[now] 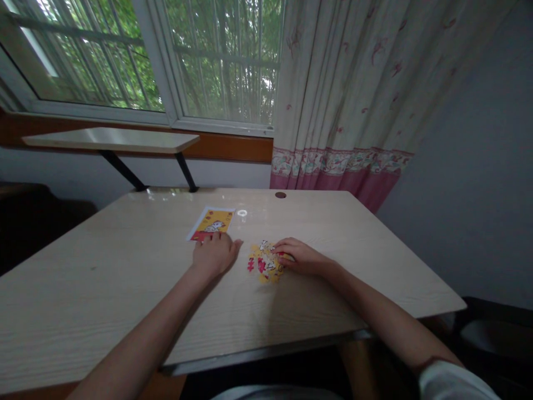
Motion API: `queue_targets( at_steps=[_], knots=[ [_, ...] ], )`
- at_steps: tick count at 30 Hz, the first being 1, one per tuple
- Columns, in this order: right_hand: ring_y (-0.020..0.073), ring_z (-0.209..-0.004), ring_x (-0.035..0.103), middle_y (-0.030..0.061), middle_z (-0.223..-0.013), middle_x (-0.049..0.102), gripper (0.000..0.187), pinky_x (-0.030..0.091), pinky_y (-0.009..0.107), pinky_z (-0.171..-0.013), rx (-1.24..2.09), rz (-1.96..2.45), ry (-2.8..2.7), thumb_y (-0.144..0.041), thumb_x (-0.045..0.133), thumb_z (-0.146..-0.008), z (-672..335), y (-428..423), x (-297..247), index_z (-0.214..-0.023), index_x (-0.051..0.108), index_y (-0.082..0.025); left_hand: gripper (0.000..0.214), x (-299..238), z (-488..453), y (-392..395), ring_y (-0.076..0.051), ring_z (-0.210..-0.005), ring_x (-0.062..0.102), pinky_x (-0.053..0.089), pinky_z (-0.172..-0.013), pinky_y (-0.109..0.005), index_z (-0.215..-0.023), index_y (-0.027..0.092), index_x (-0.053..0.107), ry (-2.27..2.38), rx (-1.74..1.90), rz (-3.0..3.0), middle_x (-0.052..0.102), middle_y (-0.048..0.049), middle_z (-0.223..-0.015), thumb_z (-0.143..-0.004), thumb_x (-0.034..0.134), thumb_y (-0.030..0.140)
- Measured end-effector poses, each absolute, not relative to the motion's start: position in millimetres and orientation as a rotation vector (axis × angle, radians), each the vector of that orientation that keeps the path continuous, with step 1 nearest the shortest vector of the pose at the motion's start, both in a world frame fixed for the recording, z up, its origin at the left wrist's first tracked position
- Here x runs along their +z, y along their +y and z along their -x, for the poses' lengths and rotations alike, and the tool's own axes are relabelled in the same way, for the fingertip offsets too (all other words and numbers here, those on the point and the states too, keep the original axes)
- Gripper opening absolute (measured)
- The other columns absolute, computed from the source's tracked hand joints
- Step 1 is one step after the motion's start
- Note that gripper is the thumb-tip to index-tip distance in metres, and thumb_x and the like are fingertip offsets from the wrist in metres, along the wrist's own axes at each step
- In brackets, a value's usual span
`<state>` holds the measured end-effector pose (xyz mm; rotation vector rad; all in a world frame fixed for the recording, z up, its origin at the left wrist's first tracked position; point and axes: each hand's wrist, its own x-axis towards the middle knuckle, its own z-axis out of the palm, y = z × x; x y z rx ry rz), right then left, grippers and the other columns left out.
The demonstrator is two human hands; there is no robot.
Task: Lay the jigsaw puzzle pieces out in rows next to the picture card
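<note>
Handling pieces (268, 265) wants lightness, the right hand (303, 257) narrow (cannot tell if gripping), the left hand (212, 256) flat at the card's (218, 219) edge.

Two hands (214, 255) (302, 257), one card (214, 222), one pile (267, 264)

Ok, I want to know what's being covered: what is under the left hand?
The left hand overlaps the near edge of the yellow-and-red picture card, on the tabletop. The print beneath it, and anything under the palm, is covered and can't be seen.
</note>
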<state>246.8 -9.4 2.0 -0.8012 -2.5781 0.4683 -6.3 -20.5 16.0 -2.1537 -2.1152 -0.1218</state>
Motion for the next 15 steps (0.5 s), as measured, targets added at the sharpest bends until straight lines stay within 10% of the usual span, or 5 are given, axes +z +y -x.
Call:
queue_targets(
  at_steps=[15],
  knots=[
    [0.0172, -0.094, 0.052, 0.0101, -0.1, 0.058, 0.03, 0.044, 0.031, -0.086, 0.389, 0.827, -2.562, -0.031, 0.055, -0.082, -249.0, -8.3, 1.4, -0.107, 0.063, -0.017, 0.052, 14.2, 7.1, -20.8, -0.038, -0.103, 0.048, 0.037, -0.083, -0.051, -0.101, 0.01, 0.059, -1.969, -0.277, 2.163, 0.058, -0.0201, -0.108, -0.086, 0.028, 0.049]
  ],
)
